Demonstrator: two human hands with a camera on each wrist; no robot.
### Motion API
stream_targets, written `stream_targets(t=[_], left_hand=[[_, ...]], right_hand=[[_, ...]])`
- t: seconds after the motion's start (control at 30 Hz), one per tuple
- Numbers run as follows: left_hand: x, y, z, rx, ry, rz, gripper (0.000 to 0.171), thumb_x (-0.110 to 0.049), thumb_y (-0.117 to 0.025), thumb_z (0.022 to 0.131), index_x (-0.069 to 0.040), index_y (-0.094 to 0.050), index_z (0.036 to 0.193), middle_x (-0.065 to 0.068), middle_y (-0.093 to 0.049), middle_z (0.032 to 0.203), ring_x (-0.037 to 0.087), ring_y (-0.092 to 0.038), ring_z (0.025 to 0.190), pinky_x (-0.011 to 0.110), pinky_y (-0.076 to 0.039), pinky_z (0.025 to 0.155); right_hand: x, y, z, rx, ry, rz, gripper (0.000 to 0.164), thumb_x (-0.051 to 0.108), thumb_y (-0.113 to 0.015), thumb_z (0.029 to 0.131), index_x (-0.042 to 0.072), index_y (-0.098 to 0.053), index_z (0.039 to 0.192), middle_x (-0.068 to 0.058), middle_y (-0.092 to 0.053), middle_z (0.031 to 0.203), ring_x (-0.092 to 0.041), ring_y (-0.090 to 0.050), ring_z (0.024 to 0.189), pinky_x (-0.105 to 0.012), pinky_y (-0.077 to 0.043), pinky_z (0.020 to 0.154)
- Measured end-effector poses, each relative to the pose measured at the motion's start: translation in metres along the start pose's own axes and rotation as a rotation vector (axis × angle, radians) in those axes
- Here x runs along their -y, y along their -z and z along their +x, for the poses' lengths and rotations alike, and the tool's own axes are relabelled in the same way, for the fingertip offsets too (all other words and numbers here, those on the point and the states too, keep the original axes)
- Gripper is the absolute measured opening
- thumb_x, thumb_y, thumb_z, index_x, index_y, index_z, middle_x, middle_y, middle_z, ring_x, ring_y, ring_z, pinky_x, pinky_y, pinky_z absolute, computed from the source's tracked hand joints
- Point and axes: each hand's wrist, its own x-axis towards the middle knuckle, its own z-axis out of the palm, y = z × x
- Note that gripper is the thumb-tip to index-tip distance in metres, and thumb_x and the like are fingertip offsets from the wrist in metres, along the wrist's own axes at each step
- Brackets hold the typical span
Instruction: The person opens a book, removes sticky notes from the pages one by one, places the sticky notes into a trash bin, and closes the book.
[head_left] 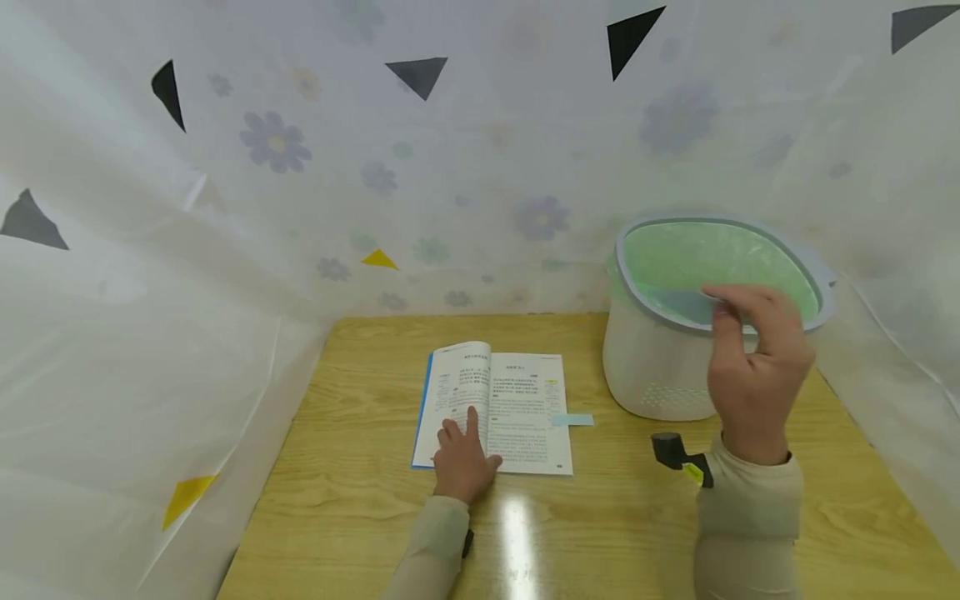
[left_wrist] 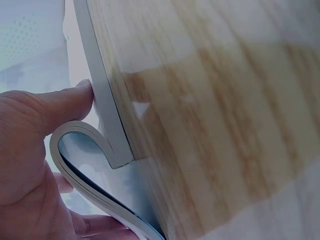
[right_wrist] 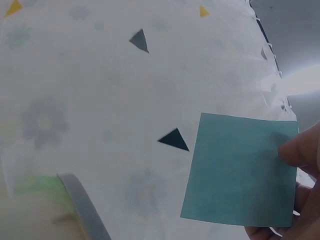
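An open book (head_left: 525, 417) with printed pages lies on the table. My left hand (head_left: 461, 460) rests on its lower left page, fingers spread and the thumb near the bottom of the gutter. In the left wrist view the left pages (left_wrist: 85, 195) bow upward beside the thumb. A light-blue paper strip (head_left: 579, 420) sticks out past the book's right edge. My right hand (head_left: 757, 367) is raised in front of the white bin (head_left: 652, 375) and pinches a square blue-green sheet of paper (right_wrist: 240, 170) by one edge between thumb and fingers.
The bin stands at the table's back right, its grey-blue rim (head_left: 637, 283) holding a green liner (head_left: 720, 250). Pale floral sheeting (head_left: 480, 167) with black, grey and yellow triangles hangs behind and along both sides of the wooden table (head_left: 360, 517).
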Motion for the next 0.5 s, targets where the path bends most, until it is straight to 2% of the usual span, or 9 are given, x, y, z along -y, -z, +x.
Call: stream_targets(t=[0.03,0.1,0.2,0.3,0.5], left_hand=[[0.0,0.0,0.0,0.001,0.0,-0.003,0.094,-0.046,-0.077,0.081,-0.013,-0.031,0.155,0.034,-0.037,0.141,0.042,-0.045,0.122,0.055,-0.053,0.08],[0.0,0.001,0.0,0.0,-0.001,-0.011,0.093,-0.045,-0.078,0.08,-0.013,-0.032,0.155,0.034,-0.037,0.141,0.043,-0.046,0.121,0.055,-0.053,0.079],[0.0,0.001,0.0,0.01,0.006,-0.012,0.093,-0.046,-0.078,0.08,-0.014,-0.032,0.155,0.033,-0.037,0.14,0.042,-0.046,0.12,0.054,-0.053,0.078],[0.0,0.001,-0.001,0.015,0.012,-0.009,0.094,-0.047,-0.077,0.08,-0.014,-0.031,0.155,0.033,-0.037,0.141,0.041,-0.046,0.12,0.054,-0.054,0.079],[0.001,-0.001,0.0,0.021,0.018,-0.008,0.094,-0.048,-0.076,0.081,-0.015,-0.03,0.156,0.033,-0.035,0.143,0.041,-0.045,0.121,0.057,-0.053,0.082]], right_hand=[[-0.002,0.004,0.004,-0.038,-0.017,-0.011,0.023,0.0,-0.053,0.093,-0.011,-0.073,0.092,0.025,-0.062,0.089,0.007,-0.055,0.086,-0.016,-0.04,0.083],[-0.006,0.01,0.009,-0.11,-0.046,-0.022,0.025,0.002,-0.053,0.094,-0.011,-0.074,0.093,0.026,-0.061,0.086,0.008,-0.053,0.083,-0.016,-0.037,0.082],[-0.02,0.017,0.013,-0.161,-0.083,-0.056,0.027,0.006,-0.052,0.096,-0.007,-0.075,0.097,0.027,-0.058,0.082,0.008,-0.048,0.079,-0.017,-0.033,0.081],[-0.036,0.022,0.017,-0.143,-0.108,-0.125,0.027,0.009,-0.052,0.097,-0.003,-0.077,0.1,0.031,-0.056,0.081,0.011,-0.045,0.077,-0.018,-0.034,0.083],[-0.057,0.025,0.019,-0.052,-0.151,-0.245,0.025,0.012,-0.056,0.096,0.001,-0.077,0.104,0.04,-0.056,0.09,0.02,-0.047,0.082,-0.029,-0.035,0.107]])
